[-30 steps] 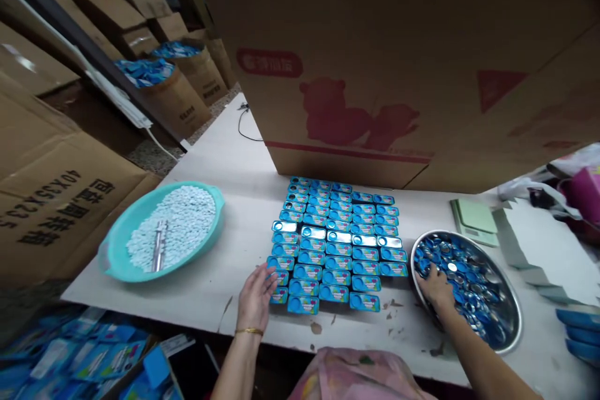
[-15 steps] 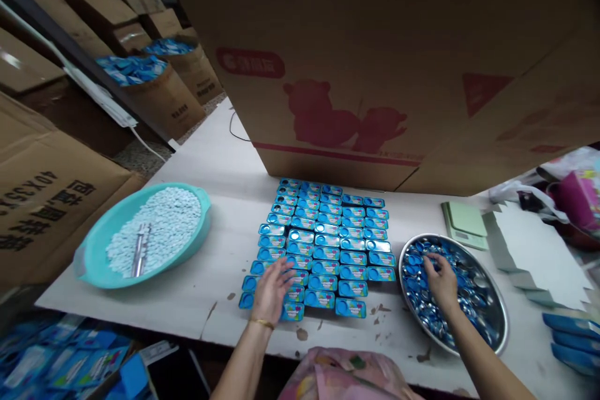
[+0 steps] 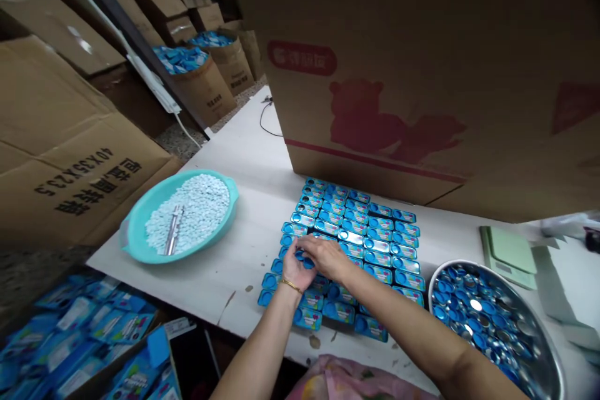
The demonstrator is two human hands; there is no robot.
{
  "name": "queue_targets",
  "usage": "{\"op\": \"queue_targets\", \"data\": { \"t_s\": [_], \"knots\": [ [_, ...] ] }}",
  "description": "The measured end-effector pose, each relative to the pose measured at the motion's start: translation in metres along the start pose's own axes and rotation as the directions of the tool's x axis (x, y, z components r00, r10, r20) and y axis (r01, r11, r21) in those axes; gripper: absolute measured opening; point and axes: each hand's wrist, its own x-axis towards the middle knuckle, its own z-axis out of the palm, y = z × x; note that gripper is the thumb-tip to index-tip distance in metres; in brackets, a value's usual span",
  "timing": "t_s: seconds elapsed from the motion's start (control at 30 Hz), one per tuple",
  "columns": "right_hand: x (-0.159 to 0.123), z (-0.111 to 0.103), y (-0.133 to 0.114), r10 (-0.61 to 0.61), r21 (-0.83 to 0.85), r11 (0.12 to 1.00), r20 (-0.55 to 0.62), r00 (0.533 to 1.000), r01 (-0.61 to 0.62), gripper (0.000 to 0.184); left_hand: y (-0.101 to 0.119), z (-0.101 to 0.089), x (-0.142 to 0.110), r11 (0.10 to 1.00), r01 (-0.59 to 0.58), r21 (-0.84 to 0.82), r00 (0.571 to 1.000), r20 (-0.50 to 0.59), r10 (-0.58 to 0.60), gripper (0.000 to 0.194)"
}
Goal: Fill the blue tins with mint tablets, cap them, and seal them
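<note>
Several small blue tins [image 3: 370, 231] lie in tight rows on the white table [image 3: 248, 200]. My left hand [image 3: 294, 269] and my right hand [image 3: 328, 256] meet over the left side of the rows, fingers curled together on a small blue piece between them. It looks like a cap, but my fingers cover most of it. A gold bracelet is on my left wrist. A steel bowl [image 3: 548, 350] of blue caps sits at the right.
A teal basin [image 3: 140, 225] of pale tablets with a metal scoop [image 3: 172, 232] stands at the left. A big cardboard box [image 3: 422, 62] rises behind the tins. Green pads [image 3: 509, 253] lie right. Boxes of blue packs sit on the floor [image 3: 70, 350].
My right hand left the steel bowl and came across to the left side of the tin rows. My left hand moved up to meet it. The view shifted right.
</note>
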Motion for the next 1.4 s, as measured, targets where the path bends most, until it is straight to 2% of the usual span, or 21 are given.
{"op": "queue_targets", "data": {
  "t_s": [0.1, 0.17, 0.2, 0.27, 0.33, 0.37, 0.43, 0.53, 0.6, 0.63, 0.7, 0.73, 0.77, 0.8, 0.83, 0.9, 0.97, 1.07, 1.17, 1.4],
  "knots": [
    [0.017, 0.0, 0.005, 0.004, 0.229, 0.973, -0.058, 0.998, 0.01, 0.023, 0.014, -0.005, -0.001, 0.997, -0.058, -0.055, 0.998, -0.02, 0.057, 0.012],
    [0.031, 0.004, 0.011, 0.13, 0.458, 0.886, -0.102, 0.986, -0.07, 0.019, 0.021, -0.006, -0.002, 0.997, -0.05, -0.053, 0.999, 0.012, 0.051, 0.011],
    [0.037, 0.007, 0.014, 0.223, 0.586, 0.801, -0.106, 0.969, -0.12, 0.018, 0.025, -0.006, -0.002, 0.999, -0.031, -0.044, 0.999, 0.029, 0.032, 0.012],
    [0.05, 0.011, 0.022, 0.401, 0.812, 0.548, -0.045, 0.915, -0.2, 0.018, 0.031, -0.006, -0.002, 1.0, 0.014, -0.028, 0.999, 0.045, -0.012, 0.016],
    [0.059, 0.014, 0.029, 0.491, 0.931, 0.282, 0.067, 0.868, -0.231, 0.019, 0.037, -0.008, -0.002, 0.999, 0.041, -0.013, 0.998, 0.054, -0.041, 0.021],
    [0.062, 0.015, 0.032, 0.504, 0.956, 0.181, 0.112, 0.856, -0.231, 0.02, 0.04, -0.009, -0.001, 0.999, 0.035, -0.006, 0.998, 0.049, -0.035, 0.021],
    [0.067, 0.015, 0.036, 0.518, 0.975, 0.059, 0.152, 0.842, -0.213, 0.021, 0.045, -0.013, 0.0, 1.0, 0.003, 0.01, 1.0, 0.026, -0.003, 0.021],
    [0.074, 0.015, 0.043, 0.56, 0.979, 0.007, 0.165, 0.812, -0.204, 0.019, 0.05, -0.019, 0.0, 0.999, -0.034, 0.011, 0.999, -0.014, 0.034, 0.019],
    [0.08, 0.016, 0.049, 0.572, 0.966, 0.059, 0.173, 0.801, -0.251, 0.017, 0.052, -0.023, -0.002, 0.998, -0.061, 0.01, 0.998, -0.031, 0.061, 0.019],
    [0.084, 0.016, 0.052, 0.572, 0.949, 0.137, 0.16, 0.805, -0.286, 0.018, 0.053, -0.024, -0.004, 0.997, -0.077, 0.014, 0.996, -0.036, 0.078, 0.019],
    [0.093, 0.016, 0.059, 0.54, 0.818, 0.439, 0.091, 0.837, -0.372, 0.02, 0.056, -0.027, -0.006, 0.994, -0.109, 0.031, 0.993, -0.037, 0.11, 0.019],
    [0.098, 0.015, 0.063, 0.509, 0.697, 0.596, 0.057, 0.859, -0.399, 0.021, 0.057, -0.028, -0.007, 0.992, -0.119, 0.038, 0.992, -0.033, 0.12, 0.019],
    [0.103, 0.013, 0.065, 0.475, 0.564, 0.717, 0.036, 0.879, -0.41, 0.021, 0.058, -0.029, -0.008, 0.991, -0.126, 0.044, 0.992, -0.025, 0.127, 0.02],
    [0.108, 0.011, 0.067, 0.446, 0.447, 0.795, 0.027, 0.895, -0.41, 0.02, 0.06, -0.03, -0.009, 0.99, -0.133, 0.05, 0.991, -0.015, 0.134, 0.02],
    [0.113, 0.009, 0.068, 0.429, 0.368, 0.836, 0.023, 0.903, -0.407, 0.019, 0.061, -0.031, -0.01, 0.989, -0.139, 0.055, 0.99, -0.001, 0.139, 0.019],
    [0.123, 0.003, 0.069, 0.427, 0.289, 0.864, 0.009, 0.904, -0.411, 0.02, 0.062, -0.034, -0.012, 0.986, -0.151, 0.071, 0.988, 0.023, 0.15, 0.019],
    [0.133, -0.002, 0.067, 0.419, 0.081, 0.905, 0.004, 0.908, -0.417, 0.022, 0.063, -0.036, -0.013, 0.983, -0.16, 0.087, 0.987, 0.039, 0.157, 0.018],
    [0.146, -0.006, 0.062, 0.401, -0.231, 0.896, 0.05, 0.915, -0.38, 0.02, 0.063, -0.037, -0.016, 0.982, -0.161, 0.1, 0.987, 0.034, 0.158, 0.017],
    [0.155, -0.005, 0.057, 0.392, -0.31, 0.886, 0.103, 0.914, -0.345, 0.018, 0.062, -0.039, -0.018, 0.979, -0.172, 0.112, 0.985, 0.021, 0.171, 0.016],
    [0.176, 0.002, 0.058, 0.471, -0.437, 0.821, 0.153, 0.869, -0.368, 0.037, 0.066, -0.04, -0.017, 0.975, -0.189, 0.112, 0.982, -0.006, 0.191, 0.017]
  ]
}}
